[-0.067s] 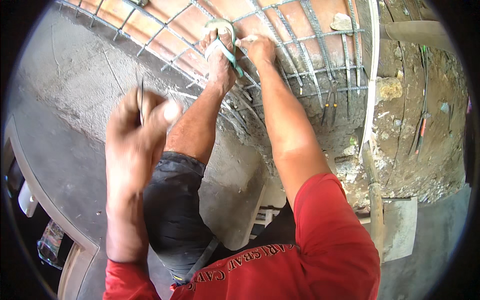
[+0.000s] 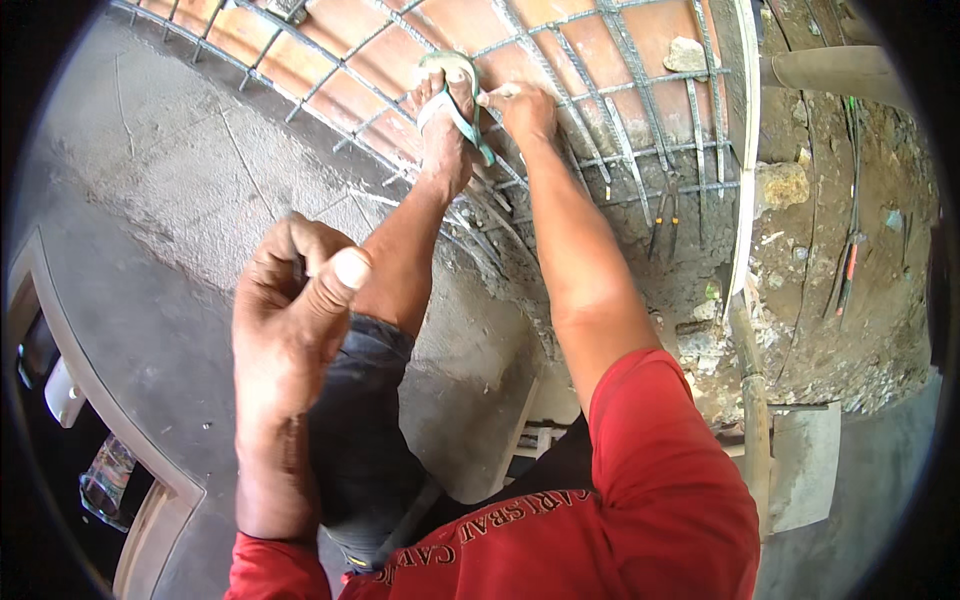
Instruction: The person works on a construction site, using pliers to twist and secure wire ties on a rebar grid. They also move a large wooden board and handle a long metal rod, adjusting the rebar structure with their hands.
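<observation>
My left hand (image 2: 295, 285) is raised over my left leg, fingers curled toward the thumb; a thin dark wire showed in it a moment ago and hardly shows now. Stretched forward, my right hand (image 2: 525, 108) is closed at the steel bar mesh (image 2: 575, 75), its index finger and thumb pointing at the sandal; what they hold, if anything, is too small to make out. Just left of it, my foot (image 2: 443, 130) in a green and white flip-flop (image 2: 470, 125) stands on the mesh.
Pincers (image 2: 664, 220) with yellow-marked handles lie below the mesh. A pale stone (image 2: 685, 54) rests on the bars. To the right are a board edge (image 2: 750, 130), rubble soil (image 2: 850, 290) and a red-handled tool (image 2: 850, 270). Rough concrete (image 2: 180, 170) spreads left.
My left hand has moved slightly right and turned, and the wire in it no longer shows plainly. The right hand stays at the mesh beside the sandal.
</observation>
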